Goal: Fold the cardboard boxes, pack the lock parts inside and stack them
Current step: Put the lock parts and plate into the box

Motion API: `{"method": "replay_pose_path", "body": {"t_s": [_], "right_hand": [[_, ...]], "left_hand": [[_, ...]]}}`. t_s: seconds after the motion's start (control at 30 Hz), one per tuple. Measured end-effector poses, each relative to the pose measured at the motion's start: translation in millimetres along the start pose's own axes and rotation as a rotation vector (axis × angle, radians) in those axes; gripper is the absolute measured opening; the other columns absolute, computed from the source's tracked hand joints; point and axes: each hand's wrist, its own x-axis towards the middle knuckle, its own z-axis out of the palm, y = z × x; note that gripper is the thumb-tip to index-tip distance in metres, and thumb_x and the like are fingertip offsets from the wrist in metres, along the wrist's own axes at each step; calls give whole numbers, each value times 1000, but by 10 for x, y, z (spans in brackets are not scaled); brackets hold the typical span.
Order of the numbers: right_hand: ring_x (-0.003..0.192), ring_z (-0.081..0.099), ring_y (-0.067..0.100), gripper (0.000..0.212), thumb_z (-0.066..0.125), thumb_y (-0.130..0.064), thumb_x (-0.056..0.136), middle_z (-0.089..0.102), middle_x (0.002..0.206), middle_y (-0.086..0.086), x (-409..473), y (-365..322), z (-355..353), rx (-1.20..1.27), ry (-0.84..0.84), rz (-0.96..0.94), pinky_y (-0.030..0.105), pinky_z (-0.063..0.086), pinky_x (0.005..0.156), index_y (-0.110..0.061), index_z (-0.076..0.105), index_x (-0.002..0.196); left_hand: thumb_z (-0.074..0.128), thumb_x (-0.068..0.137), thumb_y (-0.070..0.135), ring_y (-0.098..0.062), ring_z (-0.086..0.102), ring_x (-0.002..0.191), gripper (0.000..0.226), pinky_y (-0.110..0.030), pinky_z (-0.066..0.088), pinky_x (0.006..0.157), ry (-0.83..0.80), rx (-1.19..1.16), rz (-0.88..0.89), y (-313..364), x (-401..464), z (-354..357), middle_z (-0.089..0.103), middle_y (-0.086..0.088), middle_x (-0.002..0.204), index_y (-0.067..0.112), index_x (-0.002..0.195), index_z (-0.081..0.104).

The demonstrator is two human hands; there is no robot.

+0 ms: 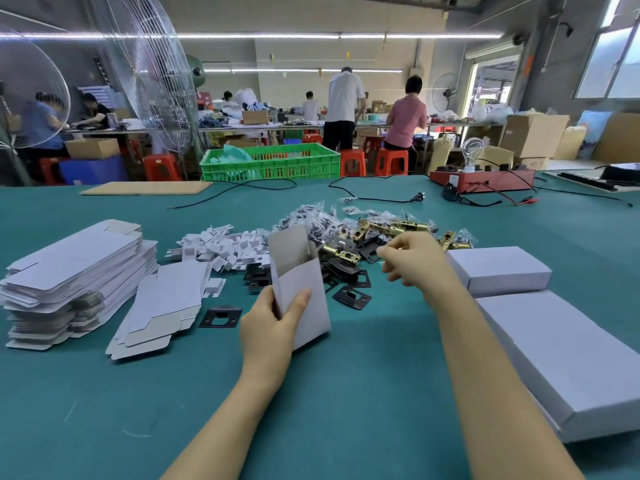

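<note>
My left hand [273, 323] grips a folded white cardboard box [301, 292], held upright with its top flap open. My right hand [414, 261] hovers over the pile of lock parts, fingers curled; something small may be pinched at its fingertips, but I cannot tell. The pile holds brass latches [391, 228], black strike plates [353, 297] and small bags of screws [308, 218]. Flat unfolded box blanks [72, 268] are stacked at the left. Closed white boxes [498, 271] sit at the right, with a longer row [568, 355] nearer me.
White cardboard inserts [221, 247] lie behind the blanks. One black plate [221, 317] lies alone near my left hand. A black cable [381, 199], a red test box with a bulb [481, 180] and a green crate [270, 161] are at the back. People work at far tables.
</note>
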Motion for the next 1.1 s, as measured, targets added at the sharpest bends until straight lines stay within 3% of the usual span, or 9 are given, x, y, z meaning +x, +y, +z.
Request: {"method": "replay_pose_path", "body": {"t_s": [0.1,0.17,0.23,0.3,0.4,0.63,0.83,1.0,1.1], "right_hand": [[68,64,22,16,62,-12,86,69,72,11,47,171,185,-156,-8,19,36,54,65,-9,66,70],[82,65,23,13,66,-15,83,66,74,2,55,235,283,-231,-72,19,38,55,75,-18,65,71],[90,61,20,8,72,-22,80,62,84,-2,53,275,363,-268,-156,-13,32,52,76,-23,64,79],[97,57,17,22,77,-28,76,61,99,-1,37,303,428,-290,-232,-54,26,44,78,-23,66,94],[112,54,21,36,80,-28,74,59,118,3,13,357,526,-337,-285,-95,29,44,91,-22,67,107],[112,53,26,26,66,-24,87,62,116,4,6,453,623,-423,-166,-154,33,47,88,-19,63,112],[104,56,31,23,48,-22,98,68,108,9,-15,476,667,-515,-58,-302,36,47,79,-17,61,116],[85,57,29,27,36,-13,101,66,96,12,54,524,575,-281,80,-84,37,47,71,-12,59,114],[69,51,19,21,40,-10,97,61,86,7,125,537,449,-170,53,43,29,43,62,-11,59,89]], "left_hand": [[71,86,37,7,58,71,20,-12,41,56,84,50,-8,6,2,-8,63,14,71,34,74,55],[71,86,39,7,56,72,22,-11,41,56,106,82,2,5,-9,-9,62,12,67,33,72,54],[71,85,42,1,57,73,22,-17,42,57,101,95,24,7,-19,-7,63,8,67,29,74,56],[69,85,45,-10,57,71,27,-33,46,62,84,110,48,17,-38,4,65,1,70,21,79,60],[70,85,50,-25,59,72,42,-48,47,67,70,115,84,51,-65,16,67,-11,74,8,84,63],[71,84,43,-26,61,73,29,-50,50,68,5,85,87,93,-97,13,68,-4,73,14,83,65],[74,83,44,-32,62,79,37,-55,51,74,-51,-3,30,98,-91,19,69,-11,82,8,88,66],[77,83,37,-27,66,85,20,-53,54,79,-122,-102,-49,114,-80,6,73,-2,86,19,90,69],[76,82,34,-17,68,87,14,-43,55,79,-184,-132,-64,123,-76,16,74,8,88,28,93,69]]}}
